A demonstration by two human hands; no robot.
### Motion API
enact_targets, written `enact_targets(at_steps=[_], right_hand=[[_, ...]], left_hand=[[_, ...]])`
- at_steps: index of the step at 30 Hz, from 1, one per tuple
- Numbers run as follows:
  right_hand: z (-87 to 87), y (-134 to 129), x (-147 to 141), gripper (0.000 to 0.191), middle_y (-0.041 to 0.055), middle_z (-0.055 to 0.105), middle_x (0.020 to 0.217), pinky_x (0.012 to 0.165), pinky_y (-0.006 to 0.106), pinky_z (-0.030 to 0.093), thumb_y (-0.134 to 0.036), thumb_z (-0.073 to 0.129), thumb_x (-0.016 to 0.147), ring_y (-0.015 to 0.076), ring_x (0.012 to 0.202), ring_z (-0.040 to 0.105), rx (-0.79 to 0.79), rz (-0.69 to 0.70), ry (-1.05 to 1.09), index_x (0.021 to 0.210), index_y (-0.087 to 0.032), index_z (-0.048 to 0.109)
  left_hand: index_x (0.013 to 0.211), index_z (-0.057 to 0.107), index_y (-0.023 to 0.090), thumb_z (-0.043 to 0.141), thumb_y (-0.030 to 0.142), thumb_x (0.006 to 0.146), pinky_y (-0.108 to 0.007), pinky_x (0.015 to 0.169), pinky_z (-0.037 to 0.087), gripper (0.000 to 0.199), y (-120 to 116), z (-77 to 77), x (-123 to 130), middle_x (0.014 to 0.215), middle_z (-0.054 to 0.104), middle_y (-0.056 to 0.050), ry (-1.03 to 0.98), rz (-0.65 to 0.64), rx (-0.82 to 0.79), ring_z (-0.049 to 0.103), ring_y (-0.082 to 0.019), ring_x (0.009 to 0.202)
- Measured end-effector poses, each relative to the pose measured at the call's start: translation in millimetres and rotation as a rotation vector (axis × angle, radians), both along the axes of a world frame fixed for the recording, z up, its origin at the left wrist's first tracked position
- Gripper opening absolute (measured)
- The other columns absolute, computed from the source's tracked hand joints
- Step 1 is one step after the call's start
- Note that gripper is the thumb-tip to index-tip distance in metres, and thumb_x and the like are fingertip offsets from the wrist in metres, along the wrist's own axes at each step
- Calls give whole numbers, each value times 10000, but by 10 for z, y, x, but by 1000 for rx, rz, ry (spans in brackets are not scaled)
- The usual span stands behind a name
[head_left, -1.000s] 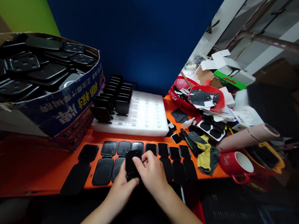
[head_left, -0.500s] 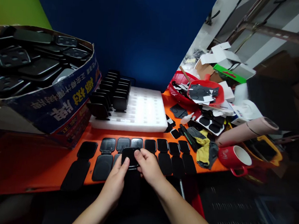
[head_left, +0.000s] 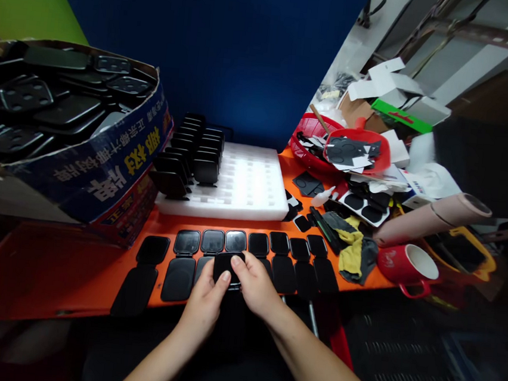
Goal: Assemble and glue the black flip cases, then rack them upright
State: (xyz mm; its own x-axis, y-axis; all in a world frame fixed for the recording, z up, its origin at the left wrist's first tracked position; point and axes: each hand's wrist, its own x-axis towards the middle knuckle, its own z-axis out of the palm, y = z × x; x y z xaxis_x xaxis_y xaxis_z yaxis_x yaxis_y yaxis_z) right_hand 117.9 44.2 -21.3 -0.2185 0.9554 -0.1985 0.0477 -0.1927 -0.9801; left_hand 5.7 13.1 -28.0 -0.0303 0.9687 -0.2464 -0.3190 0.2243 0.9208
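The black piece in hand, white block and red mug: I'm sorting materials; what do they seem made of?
Black piece: probably smooth plastic, its dark face flat and even; coated metal possible.
White block: likely matte foam, from its thick, pale, recessed body.
Red mug: perhaps glazed ceramic, smooth red outside, pale inside; enamel possible.

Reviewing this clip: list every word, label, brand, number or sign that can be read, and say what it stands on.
"椰树牌": large lettering on the blue carton.
"正宗椰汁": smaller lettering, same carton.
Too blurred or small to read: the print on the carton's red lower band, the marking on the red mug, the red mark on the green strip.
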Motion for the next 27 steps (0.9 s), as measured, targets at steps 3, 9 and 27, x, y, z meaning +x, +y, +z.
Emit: enact_targets(at_steps=[3,9,27], right_hand=[[-23,17,-29,328,-5,514,673,602,251,389,-455,454,868,132,653,479,-24,-42,-10,712,-170,500],[4,-4,-84,290,-4,524,690,625,255,394,-400,430,889,135,671,481,74,-95,-30,701,-184,478],[33,-86,-168,328,-3,510,657,676,268,417,-432,427,889,142,677,494,137,-220,35,665,-194,456]], left_hand=[[1114,534,188,589,395,796,-374,995,359,383,-10,-25,10,1154,606,-80,98,7,22,525,-247,1131],[1133,522,195,528,379,842,-388,962,386,345,-33,-20,33,1138,606,-77,197,41,55,575,-230,1034],[1062,541,191,490,422,855,-367,905,419,315,27,63,5,1088,611,-75,318,67,90,573,-226,1003]])
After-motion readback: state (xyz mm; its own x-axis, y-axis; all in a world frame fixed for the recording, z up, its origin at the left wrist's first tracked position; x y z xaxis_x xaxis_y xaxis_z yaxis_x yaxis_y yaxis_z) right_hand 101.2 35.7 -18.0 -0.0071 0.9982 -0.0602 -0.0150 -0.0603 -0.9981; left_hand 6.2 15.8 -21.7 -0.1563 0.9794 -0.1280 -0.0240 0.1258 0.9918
